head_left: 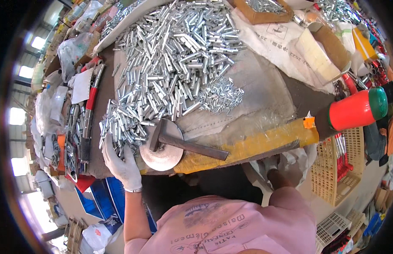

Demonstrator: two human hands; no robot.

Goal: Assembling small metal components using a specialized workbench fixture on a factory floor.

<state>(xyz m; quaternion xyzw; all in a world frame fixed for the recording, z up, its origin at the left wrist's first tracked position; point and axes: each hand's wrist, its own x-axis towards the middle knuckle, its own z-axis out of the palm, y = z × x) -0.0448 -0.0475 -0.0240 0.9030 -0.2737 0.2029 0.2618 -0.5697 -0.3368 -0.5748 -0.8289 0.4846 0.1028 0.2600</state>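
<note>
My left hand [121, 168], in a white glove, rests at the near left edge of a heap of silvery metal tubes [124, 122]. Its thumb and fingers are apart, touching the nearest tubes. Beside it lies a round pale metal disc [162, 157] with a hammer [192, 148] across it, the handle pointing right. The larger mound of tubes [175, 55] spreads over the far half of the table, with a small pile of short pins [222, 96] to its right. My right forearm [285, 182] reaches below the table's front edge into a clear plastic bag [298, 163]; the hand's fingers are hidden.
Yellow tape [247, 148] covers the table's front edge. A red jar with a green lid [353, 111] stands at the right corner, above a cream crate [327, 173]. Red-handled tools [91, 99] line the left side. An open cardboard box [332, 51] lies far right.
</note>
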